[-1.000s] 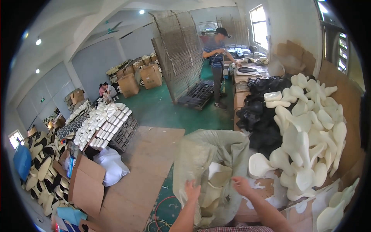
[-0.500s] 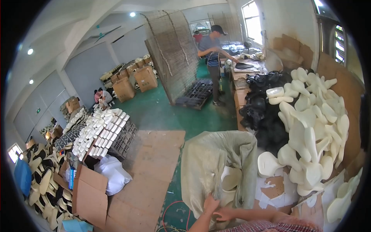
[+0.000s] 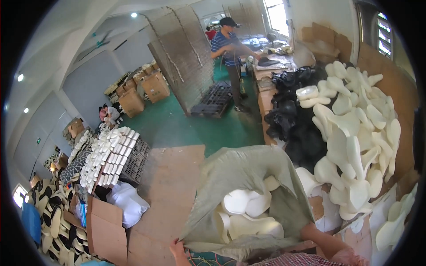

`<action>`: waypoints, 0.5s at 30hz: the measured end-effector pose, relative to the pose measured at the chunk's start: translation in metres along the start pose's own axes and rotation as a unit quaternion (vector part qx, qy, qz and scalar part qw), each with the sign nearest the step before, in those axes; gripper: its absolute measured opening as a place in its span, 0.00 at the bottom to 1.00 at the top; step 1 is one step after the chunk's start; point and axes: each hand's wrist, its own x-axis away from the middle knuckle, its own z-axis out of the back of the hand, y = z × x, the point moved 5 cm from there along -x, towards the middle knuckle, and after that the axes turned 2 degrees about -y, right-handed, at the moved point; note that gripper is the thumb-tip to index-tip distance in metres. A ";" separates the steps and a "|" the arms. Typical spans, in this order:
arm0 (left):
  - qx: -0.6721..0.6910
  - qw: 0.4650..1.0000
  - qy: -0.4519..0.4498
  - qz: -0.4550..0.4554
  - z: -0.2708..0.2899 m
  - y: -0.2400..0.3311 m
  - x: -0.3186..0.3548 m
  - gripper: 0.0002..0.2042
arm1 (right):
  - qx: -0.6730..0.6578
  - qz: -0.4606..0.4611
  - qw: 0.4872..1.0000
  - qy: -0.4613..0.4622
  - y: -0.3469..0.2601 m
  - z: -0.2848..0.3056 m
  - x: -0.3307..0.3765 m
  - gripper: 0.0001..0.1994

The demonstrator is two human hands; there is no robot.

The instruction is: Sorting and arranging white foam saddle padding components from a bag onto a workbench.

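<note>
A large pale green woven sack [image 3: 230, 173] stands before me with its mouth spread wide. Several cream moulded foam pieces [image 3: 255, 226], rounded and saddle-like, lie inside it. At the sack's near left corner my left hand [image 3: 178, 250] is closed on the rim. My right hand [image 3: 309, 231] is at the near right side of the mouth, where the rim is drawn out to it; the fabric hides most of its fingers. Beyond that hand, a big heap of similar cream foam pieces [image 3: 355, 146] rests on cardboard.
Black moulded pieces [image 3: 301, 133] are piled beside the foam heap. Cardboard sheeting [image 3: 164, 195] covers the floor at left, near a white bag [image 3: 126, 204] and an opened carton [image 3: 106, 230]. Farther off, a co-worker [image 3: 230, 57] stands at a workbench by a tall mesh rack [image 3: 177, 57].
My hands have moved apart from close together at the sack's near edge, the left going left and the right going right. The mouth is now pulled wide, showing more foam pieces.
</note>
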 end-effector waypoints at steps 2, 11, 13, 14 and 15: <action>-0.112 0.990 -0.075 -0.049 -0.007 0.004 -0.006 0.26 | -0.088 -0.060 0.994 -0.028 0.001 0.015 -0.012 0.20; -0.146 0.873 -0.159 -0.438 -0.161 0.161 0.133 0.20 | -0.307 0.056 0.875 0.369 -0.026 0.128 -0.076 0.14; -0.157 0.865 -0.287 -0.380 -0.227 0.136 0.147 0.17 | -0.443 0.009 0.841 0.310 -0.023 0.116 -0.093 0.17; -0.187 0.845 -0.335 -0.372 -0.252 0.121 0.151 0.17 | -0.446 0.011 0.842 0.304 -0.026 0.109 -0.098 0.17; -0.216 0.820 -0.341 -0.405 -0.273 0.107 0.151 0.16 | -0.500 0.025 0.826 0.259 -0.028 0.097 -0.104 0.19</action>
